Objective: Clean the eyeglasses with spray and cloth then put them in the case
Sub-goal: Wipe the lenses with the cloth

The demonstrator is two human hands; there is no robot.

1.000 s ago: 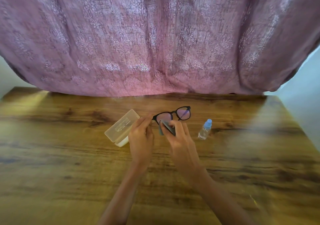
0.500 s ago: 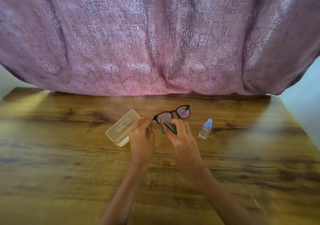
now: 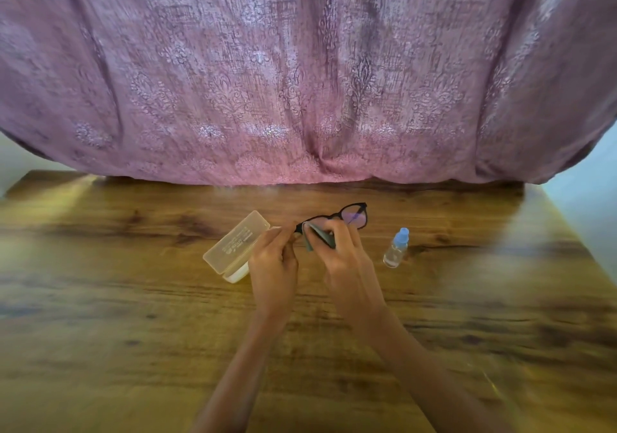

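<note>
Black-framed eyeglasses are held above the wooden table, lenses facing me. My left hand pinches the frame's left end. My right hand presses a small grey cloth against the left lens, covering most of it. The right lens is uncovered. A translucent cream case lies shut on the table just left of my left hand. A small clear spray bottle with a blue cap stands to the right of my right hand.
The wooden table stretches wide around my hands. A mauve patterned curtain hangs along the table's far edge. The table's right edge slants off toward a pale wall.
The grey cloth has slid a little up and left over the left lens under my right fingers. Both hands and the glasses stay in nearly the same place.
</note>
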